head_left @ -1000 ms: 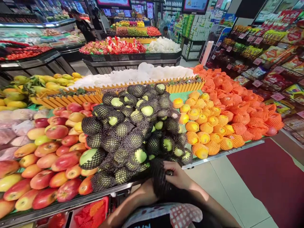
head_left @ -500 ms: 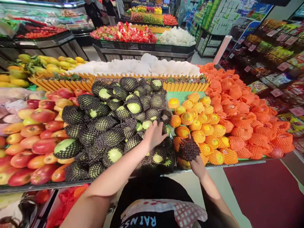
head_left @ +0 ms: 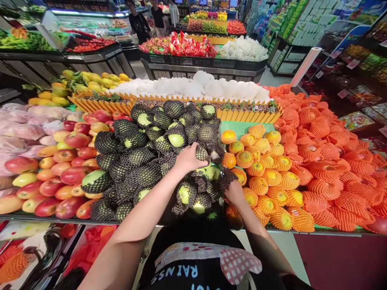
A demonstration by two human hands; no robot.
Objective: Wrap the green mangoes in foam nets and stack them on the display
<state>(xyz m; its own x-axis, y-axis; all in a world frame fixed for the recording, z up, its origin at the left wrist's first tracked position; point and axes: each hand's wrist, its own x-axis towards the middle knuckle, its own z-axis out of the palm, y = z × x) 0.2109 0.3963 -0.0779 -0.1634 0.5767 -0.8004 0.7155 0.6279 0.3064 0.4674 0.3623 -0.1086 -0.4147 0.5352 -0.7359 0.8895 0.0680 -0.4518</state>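
My left hand (head_left: 190, 159) is curled round a green fruit in a black foam net (head_left: 202, 153), with thumb and fingers apart on either side of it. My right hand (head_left: 234, 192) has a loose black foam net (head_left: 227, 178) bunched over its fingers, which are largely hidden. Between the two hands lies a bare green fruit (head_left: 213, 172); the loose net is close to its right side. Several more green fruits in black nets are heaped around and behind my left hand.
Red-yellow apples (head_left: 75, 175) are piled to the left. Oranges in orange foam nets (head_left: 269, 177) and fruit in red-orange nets (head_left: 329, 189) fill the right. An orange picket fence (head_left: 250, 116) and white-wrapped produce (head_left: 193, 86) stand behind. People (head_left: 139, 24) are in the far aisle.
My right hand has moved left with the net, from over the oranges to beside the bare green fruit. My left hand has closed round a netted fruit. The view has shifted left.
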